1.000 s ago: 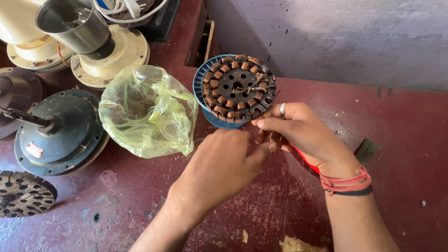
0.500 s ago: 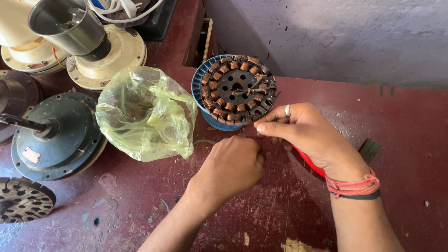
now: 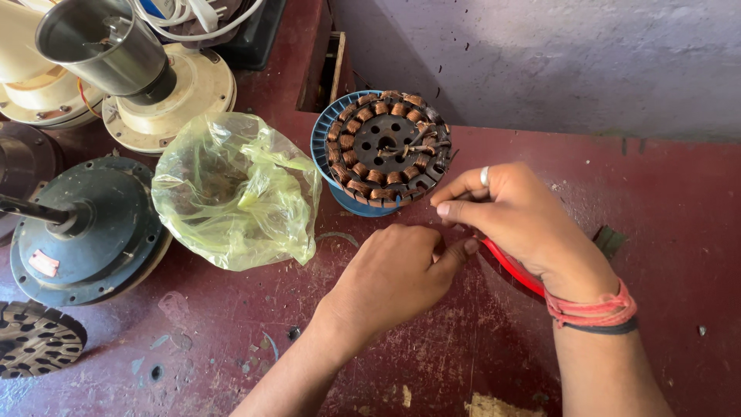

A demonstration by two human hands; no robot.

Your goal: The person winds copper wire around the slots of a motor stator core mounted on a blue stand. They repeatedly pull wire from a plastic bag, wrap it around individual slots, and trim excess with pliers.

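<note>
A round fan stator (image 3: 390, 147) with copper coils rests tilted on a blue ring base (image 3: 324, 143) at the back of the dark red table (image 3: 679, 224). My right hand (image 3: 525, 224), with a ring and red wrist threads, hovers just in front of the stator, forefinger and thumb pinched together. A red-handled tool (image 3: 511, 268) shows under its palm. My left hand (image 3: 394, 278) is below it with fingers curled, its thumb reaching the tip of the red handle. Whatever is pinched between the fingers is too thin to make out.
A crumpled yellow-green plastic bag (image 3: 231, 189) lies left of the stator. Further left are a grey-blue motor housing (image 3: 85, 232) with a shaft, a slotted metal disc (image 3: 35, 340), cream motor bases (image 3: 174, 93) and a steel jar (image 3: 108, 46). A grey wall rises behind.
Both hands have drawn back from the stator's front edge towards me. My left hand has dropped lower and its fingers have curled in.
</note>
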